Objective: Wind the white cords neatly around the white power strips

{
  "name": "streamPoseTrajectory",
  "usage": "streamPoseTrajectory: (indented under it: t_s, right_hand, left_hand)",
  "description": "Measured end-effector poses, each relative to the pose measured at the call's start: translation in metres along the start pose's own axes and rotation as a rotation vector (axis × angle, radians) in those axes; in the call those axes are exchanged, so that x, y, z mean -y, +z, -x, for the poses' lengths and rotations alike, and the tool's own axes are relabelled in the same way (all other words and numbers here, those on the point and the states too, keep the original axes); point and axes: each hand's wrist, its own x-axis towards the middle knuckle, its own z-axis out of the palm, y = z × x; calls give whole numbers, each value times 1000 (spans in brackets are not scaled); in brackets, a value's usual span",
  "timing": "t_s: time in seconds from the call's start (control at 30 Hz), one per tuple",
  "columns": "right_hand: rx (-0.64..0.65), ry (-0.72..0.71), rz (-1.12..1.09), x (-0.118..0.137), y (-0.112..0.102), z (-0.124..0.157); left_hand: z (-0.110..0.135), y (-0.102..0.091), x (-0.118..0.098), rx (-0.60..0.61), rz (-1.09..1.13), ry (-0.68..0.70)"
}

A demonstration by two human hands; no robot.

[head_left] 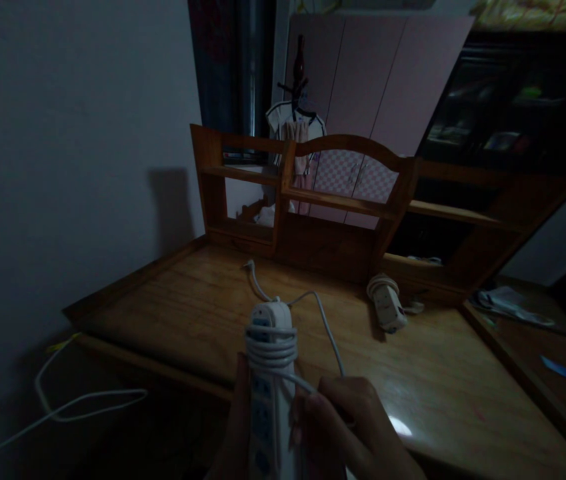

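This is a dimly lit room in a home: clothes (277, 119) hang on a dark coat stand (299, 65) before a pink wardrobe (357, 80) with checkered panels (335, 170), beside a glass-fronted cabinet (485, 90), and open shelves (337, 202) back the wooden tabletop (443, 373).

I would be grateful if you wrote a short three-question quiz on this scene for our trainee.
1. True or false: the white cord is wound in several turns around the held power strip.

2. Fill in the gap: the fingers of the ____ hand hold the part of the cord that leads away from the turns.

3. Multiple choice: what lies on the wooden desk, toward the right in the picture?
A. A keyboard
B. Another power strip
C. A desk lamp

Key: 1. True. 2. Right, that is, the right hand. 3. B.
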Motion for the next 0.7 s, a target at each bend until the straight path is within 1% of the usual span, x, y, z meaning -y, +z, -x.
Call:
streamPoseTrajectory:
  t_s: [0.03,0.1,0.2,0.3,0.47,0.53,0.63,0.7]
  right_hand:
    - [6,-26,-30,-1,0,-2]
    - [10,-47,-86,-2,-1,-6]
    - [24,-27,-135,-4,-1,-7]
    - [38,-2,-149,-5,-1,-6]
    - [82,-21,-188,-4,-3,-6]
    - [76,-31,-171,-4,-3,-7]
    - [33,-17,-109,-6,-1,-7]
    - [20,-6,-88,-10,0,-7]
  left_hand:
    - [-1,1,-1,28,-46,5]
    - [-3,4,-2,23,-81,16]
    - [-4,10,-2,17,-91,30]
    - [-6,12,0,40,-89,54]
    - [-7,8,3,48,-55,41]
    - [-6,6,3,45,-36,37]
    - [-5,5,2,17,-32,34]
    - [-3,6,-1,-49,-42,28]
